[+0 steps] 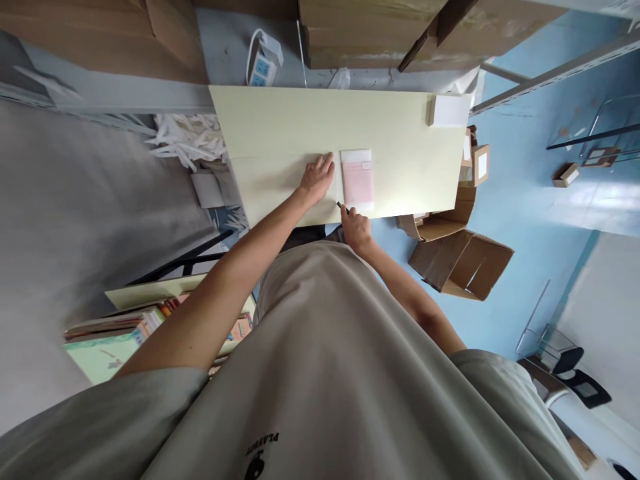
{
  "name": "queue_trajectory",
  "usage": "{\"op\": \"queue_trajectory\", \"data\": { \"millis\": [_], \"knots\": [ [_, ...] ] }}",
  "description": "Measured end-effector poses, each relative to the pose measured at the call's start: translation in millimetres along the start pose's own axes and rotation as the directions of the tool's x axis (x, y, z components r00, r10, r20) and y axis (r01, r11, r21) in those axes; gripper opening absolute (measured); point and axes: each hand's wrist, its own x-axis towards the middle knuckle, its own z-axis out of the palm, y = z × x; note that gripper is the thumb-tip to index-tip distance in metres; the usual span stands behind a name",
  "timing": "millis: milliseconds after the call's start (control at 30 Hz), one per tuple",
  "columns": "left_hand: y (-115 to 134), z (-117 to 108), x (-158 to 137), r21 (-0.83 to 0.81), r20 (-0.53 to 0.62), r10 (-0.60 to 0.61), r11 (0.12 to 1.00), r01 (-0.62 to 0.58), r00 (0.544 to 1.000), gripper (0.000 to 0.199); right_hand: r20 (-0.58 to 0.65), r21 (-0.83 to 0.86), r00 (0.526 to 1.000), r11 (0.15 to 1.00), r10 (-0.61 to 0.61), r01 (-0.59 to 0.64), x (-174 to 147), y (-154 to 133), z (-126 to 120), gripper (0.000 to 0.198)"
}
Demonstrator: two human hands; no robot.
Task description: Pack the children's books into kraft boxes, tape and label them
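Observation:
A pale pink notebook-like item (358,181) with a clear or whitish border and a small tab near its upper right lies flat on the pale yellow tabletop (280,127). Just left of it, my left hand (318,179) rests palm down with its fingers stretched out on the surface. My right hand (357,229) is at the table's front edge, below the pink item, its fingers closed around a slim black pen-like tool (339,205). The tool's tip points up and left, near the item's lower left corner. Its exact kind is too small to make out.
A white box (449,111) stands at the table's back right corner. Behind the table are a power strip (263,70) and large cartons (365,33). Open cardboard boxes (463,263) lie on the floor to the right. Books (125,337) stand at lower left.

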Motion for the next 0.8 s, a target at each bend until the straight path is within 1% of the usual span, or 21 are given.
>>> {"op": "queue_trajectory", "data": {
  "millis": [133, 200, 267, 367, 467, 533, 633, 800],
  "knots": [
    [-4.3, 2.1, 4.1, -0.001, 0.025, -0.025, 1.000, 0.025, 0.999, 0.075, -0.014, -0.007, 0.999, 0.999, -0.034, 0.034, 0.4, -5.0, -3.2, 0.069],
    [-6.5, 2.2, 4.5, 0.019, 0.054, -0.029, 0.999, 0.028, 0.998, 0.079, -0.012, -0.004, 0.999, 0.999, -0.033, 0.033, 0.6, -3.5, -0.7, 0.070],
    [-7.5, 1.8, 3.0, 0.042, 0.072, -0.016, 0.999, 0.013, 0.997, 0.090, -0.001, 0.000, 1.000, 1.000, -0.024, 0.024, 0.1, 1.6, 4.6, 0.072],
    [-5.4, 0.3, -1.1, 0.058, 0.073, -0.002, 0.998, -0.002, 0.997, 0.112, 0.016, -0.002, 1.000, 1.000, -0.019, 0.019, -0.9, 12.8, 17.1, 0.079],
    [0.6, -2.2, -4.9, 0.056, 0.076, -0.003, 0.998, -0.002, 0.997, 0.132, -0.006, 0.002, 1.000, 1.000, -0.025, 0.025, -0.6, 21.3, 31.6, 0.087],
    [5.1, -4.1, -6.7, 0.065, 0.094, -0.014, 0.998, 0.008, 0.995, 0.139, -0.020, 0.014, 1.000, 1.000, -0.024, 0.025, 0.7, 23.1, 39.7, 0.091],
    [9.3, -6.6, -8.4, 0.086, 0.120, -0.031, 0.996, 0.021, 0.992, 0.142, -0.022, 0.034, 1.000, 0.999, -0.015, 0.016, 3.3, 21.3, 47.7, 0.092],
    [9.2, -8.1, -8.1, 0.101, 0.144, -0.045, 0.994, 0.031, 0.989, 0.146, -0.024, 0.045, 1.000, 0.999, -0.010, 0.011, 0.7, 17.7, 53.7, 0.088]
  ]
}}
